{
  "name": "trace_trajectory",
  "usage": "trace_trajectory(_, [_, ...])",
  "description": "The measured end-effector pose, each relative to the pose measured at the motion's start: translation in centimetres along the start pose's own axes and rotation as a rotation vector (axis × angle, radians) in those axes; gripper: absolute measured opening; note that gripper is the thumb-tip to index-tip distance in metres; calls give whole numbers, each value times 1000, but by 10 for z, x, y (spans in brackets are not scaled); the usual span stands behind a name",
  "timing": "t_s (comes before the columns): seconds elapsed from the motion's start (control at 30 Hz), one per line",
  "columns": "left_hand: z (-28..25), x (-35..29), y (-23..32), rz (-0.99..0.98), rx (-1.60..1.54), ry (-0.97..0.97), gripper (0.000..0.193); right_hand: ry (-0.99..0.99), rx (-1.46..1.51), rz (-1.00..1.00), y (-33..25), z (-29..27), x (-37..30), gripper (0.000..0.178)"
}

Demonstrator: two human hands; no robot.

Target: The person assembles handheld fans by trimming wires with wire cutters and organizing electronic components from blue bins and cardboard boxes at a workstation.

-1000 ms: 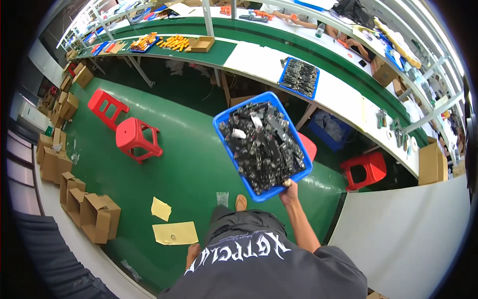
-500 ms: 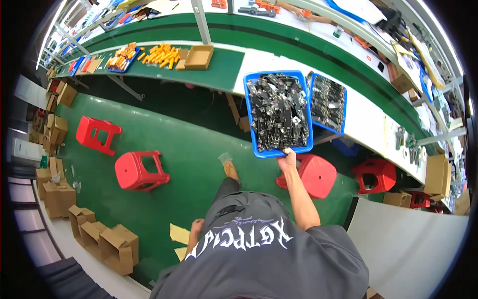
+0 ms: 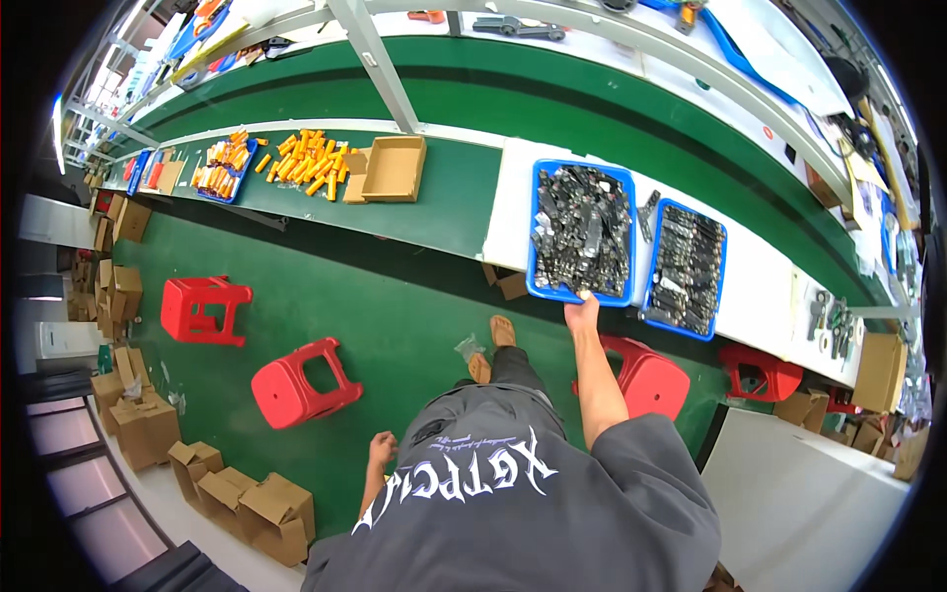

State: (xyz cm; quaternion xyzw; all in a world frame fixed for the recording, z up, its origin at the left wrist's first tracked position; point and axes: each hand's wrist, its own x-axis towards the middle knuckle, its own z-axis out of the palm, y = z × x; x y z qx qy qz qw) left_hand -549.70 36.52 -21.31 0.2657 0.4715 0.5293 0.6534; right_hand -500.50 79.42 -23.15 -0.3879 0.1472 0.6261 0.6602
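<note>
At the near rim of a blue tray (image 3: 535,222), my right hand (image 3: 582,312) grips the edge with the arm stretched forward. The tray rests on the white part of the table (image 3: 508,212) and is heaped with small black parts (image 3: 587,232), some with shiny bits. To its right is a second blue tray (image 3: 679,333), holding similar black parts in tidier rows. Between the trays lies one loose black part (image 3: 648,215). My left hand (image 3: 383,449) hangs low by my side, fingers curled in, with nothing visible in it.
Orange cylindrical pieces (image 3: 306,163) and an open cardboard box (image 3: 395,168) lie on the green tabletop to the left. Red stools (image 3: 306,383) stand on the floor on both sides of me. Cardboard boxes (image 3: 276,513) line the left. A metal post (image 3: 375,64) rises behind the table.
The heaped tray has gone forward onto the white tabletop, and a gap now separates it from the second tray. My body has come closer to the table. My right hand keeps its grip.
</note>
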Motion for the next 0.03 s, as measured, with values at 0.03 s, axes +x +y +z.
trace_trajectory(0.03, [-2,17,-4,-4,-20,-6,35,-15,-1,-8,-9,-3,7,45])
